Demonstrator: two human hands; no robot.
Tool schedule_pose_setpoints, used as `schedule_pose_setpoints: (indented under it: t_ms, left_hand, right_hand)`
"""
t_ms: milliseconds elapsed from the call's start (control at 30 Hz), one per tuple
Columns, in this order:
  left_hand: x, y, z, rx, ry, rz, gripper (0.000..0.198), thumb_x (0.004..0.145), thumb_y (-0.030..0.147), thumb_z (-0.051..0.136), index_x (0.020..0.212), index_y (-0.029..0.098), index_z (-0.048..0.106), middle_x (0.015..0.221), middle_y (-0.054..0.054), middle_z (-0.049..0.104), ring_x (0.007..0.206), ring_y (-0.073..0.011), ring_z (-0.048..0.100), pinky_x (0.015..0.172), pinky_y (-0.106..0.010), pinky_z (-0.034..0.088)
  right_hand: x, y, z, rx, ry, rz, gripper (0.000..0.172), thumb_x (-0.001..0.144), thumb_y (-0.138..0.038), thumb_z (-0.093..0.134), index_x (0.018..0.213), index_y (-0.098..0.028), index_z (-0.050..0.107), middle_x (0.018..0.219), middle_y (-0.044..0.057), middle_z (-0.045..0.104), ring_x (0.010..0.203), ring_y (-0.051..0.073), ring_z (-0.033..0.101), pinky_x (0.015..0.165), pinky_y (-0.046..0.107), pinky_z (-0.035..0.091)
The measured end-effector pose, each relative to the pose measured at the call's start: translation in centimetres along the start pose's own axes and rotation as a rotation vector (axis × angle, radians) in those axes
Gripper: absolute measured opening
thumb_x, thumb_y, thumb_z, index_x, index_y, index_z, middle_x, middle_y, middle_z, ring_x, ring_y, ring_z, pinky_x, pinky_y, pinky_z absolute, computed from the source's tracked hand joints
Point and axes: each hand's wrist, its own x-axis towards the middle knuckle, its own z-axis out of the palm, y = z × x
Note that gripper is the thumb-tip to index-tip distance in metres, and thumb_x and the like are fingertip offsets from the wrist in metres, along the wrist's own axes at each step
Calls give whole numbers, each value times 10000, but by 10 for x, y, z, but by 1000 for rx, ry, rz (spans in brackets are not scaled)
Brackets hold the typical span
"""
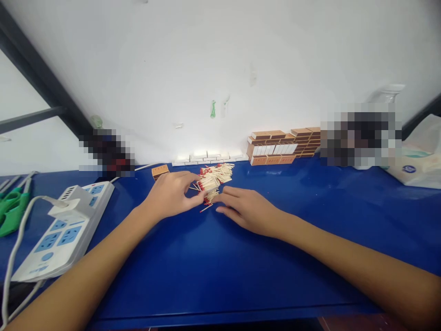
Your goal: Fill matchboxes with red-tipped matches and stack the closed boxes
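Observation:
A loose pile of red-tipped matches lies on the blue table. My left hand is at the pile's left side, thumb and fingers curved around a bunch of matches near their red heads. From the right, my right hand reaches to the pile's lower edge. Its fingertips touch or nearly touch the matches there, with the thumb apart from the fingers. A single match lies just in front of the pile. Behind my left hand sits one brown matchbox.
White matchbox trays line the wall behind the pile. Brown matchboxes are stacked to their right. A white power strip with a cable and green-handled scissors are at left. A white plastic package stands at right.

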Motion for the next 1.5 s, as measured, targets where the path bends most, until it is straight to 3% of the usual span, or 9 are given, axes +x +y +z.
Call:
schedule_pose_setpoints:
  t_ms: [100, 367, 600, 900, 1133, 1200, 1300, 1433, 1500]
  left_hand:
    - [0, -3, 1, 3, -14, -22, 328, 872, 423, 651, 1025, 153, 756, 661, 7, 628, 569, -139, 553, 582, -283, 367]
    - [-2, 0, 5, 42, 30, 27, 309, 881, 401, 643, 1021, 151, 760, 665, 7, 635, 554, -141, 546, 569, -287, 369]
    - [-3, 3, 7, 41, 40, 52, 264, 869, 378, 651, 985, 166, 756, 651, 13, 635, 541, -132, 541, 556, -275, 364]
    - [-7, 21, 11, -32, 9, 130, 230, 892, 377, 643, 904, 166, 733, 661, 9, 643, 549, -128, 551, 527, -267, 343]
    - [-10, 33, 17, -107, -30, 159, 230, 898, 342, 637, 999, 164, 741, 667, 16, 649, 547, -132, 568, 537, -274, 386]
    - [-10, 33, 18, -112, -24, 164, 247, 896, 342, 643, 1032, 161, 741, 659, 18, 645, 551, -137, 581, 549, -277, 404]
    - [-11, 34, 19, -133, -40, 169, 234, 893, 346, 646, 1015, 171, 743, 668, 16, 652, 576, -143, 607, 572, -276, 436]
    - [-14, 38, 21, -130, -61, 186, 231, 894, 364, 645, 989, 177, 742, 702, 6, 676, 587, -147, 618, 564, -280, 441]
    - [-15, 39, 22, -121, -59, 193, 237, 892, 367, 646, 996, 176, 740, 712, 4, 685, 586, -151, 622, 554, -283, 434]
  right_hand:
    - [3, 0, 10, -11, -67, -12, 284, 1072, -295, 484, 1322, -231, 603, 1118, 82, 651, 976, 213, 638, 779, 330, 502]
    - [8, -2, 12, 31, -82, -5, 190, 1077, -306, 482, 1088, -209, 645, 1100, 60, 636, 905, 184, 630, 768, 324, 499]
    - [7, -3, 3, -37, -183, 83, 172, 1072, -286, 495, 988, -181, 602, 1049, 69, 641, 811, 187, 612, 677, 316, 451]
    - [0, 9, -14, -59, 42, 164, 146, 1077, -276, 459, 999, -192, 549, 1011, 57, 609, 766, 167, 582, 648, 294, 409]
    - [1, 3, -10, -155, 16, 113, 230, 1085, -267, 408, 953, -185, 577, 980, 64, 626, 729, 164, 570, 615, 295, 399]
    - [0, 15, -21, -165, 70, 92, 225, 1083, -289, 412, 997, -190, 594, 999, 72, 630, 777, 177, 584, 672, 307, 433]
    - [-8, 56, -60, -283, 232, 150, 201, 1061, -344, 463, 1063, -215, 616, 1028, 81, 642, 884, 209, 594, 763, 336, 446]
    - [-51, 134, -131, -717, 660, 508, 372, 1021, -374, 480, 1290, -139, 584, 1205, 195, 607, 1185, 309, 508, 961, 449, 387]
    - [-86, 167, -158, -882, 763, 712, 515, 1010, -462, 496, 1383, -109, 534, 1328, 243, 550, 1306, 355, 414, 1010, 510, 313]
